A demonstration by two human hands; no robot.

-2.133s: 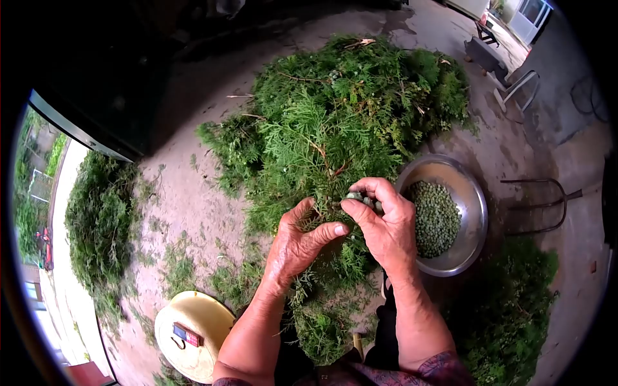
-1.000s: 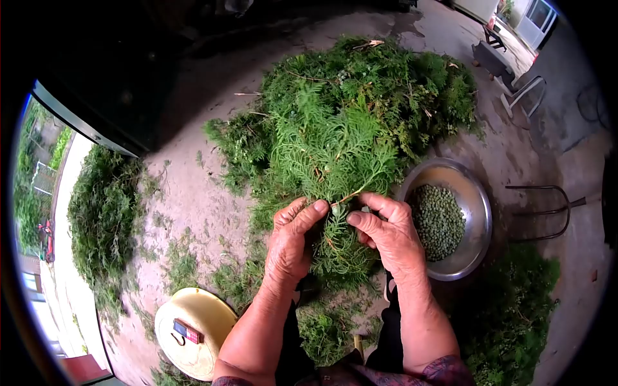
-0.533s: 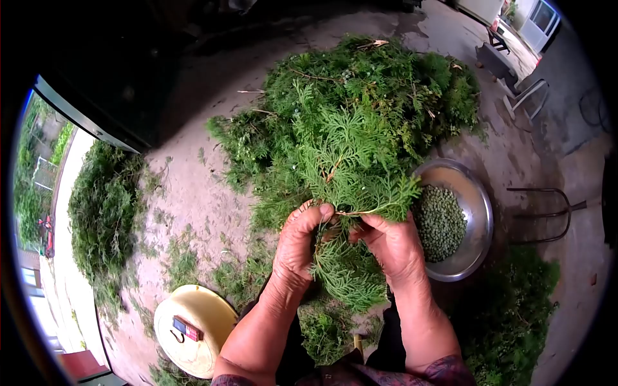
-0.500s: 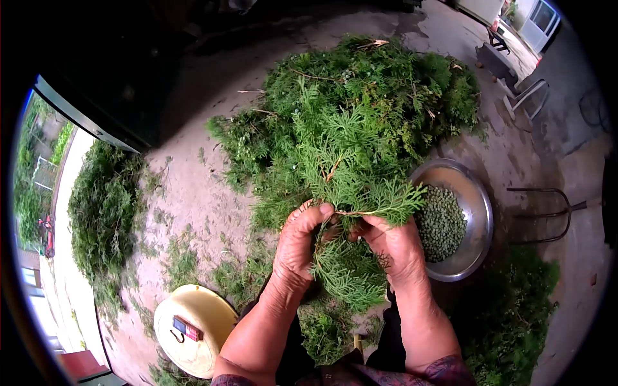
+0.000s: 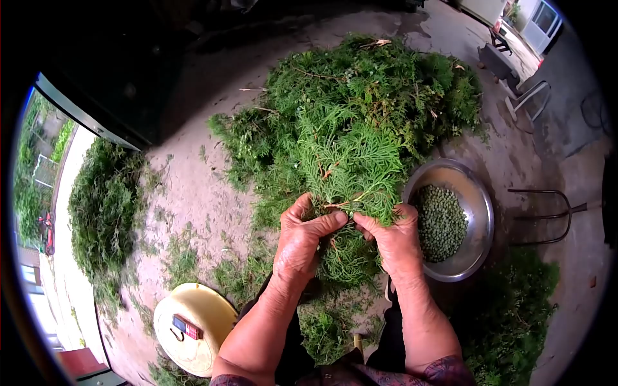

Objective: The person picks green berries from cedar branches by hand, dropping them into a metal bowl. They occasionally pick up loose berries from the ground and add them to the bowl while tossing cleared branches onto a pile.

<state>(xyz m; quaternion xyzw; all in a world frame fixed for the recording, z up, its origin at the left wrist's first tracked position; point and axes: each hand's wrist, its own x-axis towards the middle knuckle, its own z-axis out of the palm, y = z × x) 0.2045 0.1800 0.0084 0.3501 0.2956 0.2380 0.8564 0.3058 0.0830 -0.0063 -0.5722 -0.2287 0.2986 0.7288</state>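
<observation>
Green sprig (image 5: 364, 164), left of the steel bowl (image 5: 477, 219): left hand (image 5: 299, 238) pinches it, thumb against fingers. Right hand (image 5: 396, 239), nearer the bowl, thumb tucked toward fingers at the sprig; from my remote seat I cannot tell its grip. Berries (image 5: 441, 224) inside the bowl. Branch pile (image 5: 367, 87) beyond it, leftward. Fork (image 5: 575, 208) to its right.
</observation>
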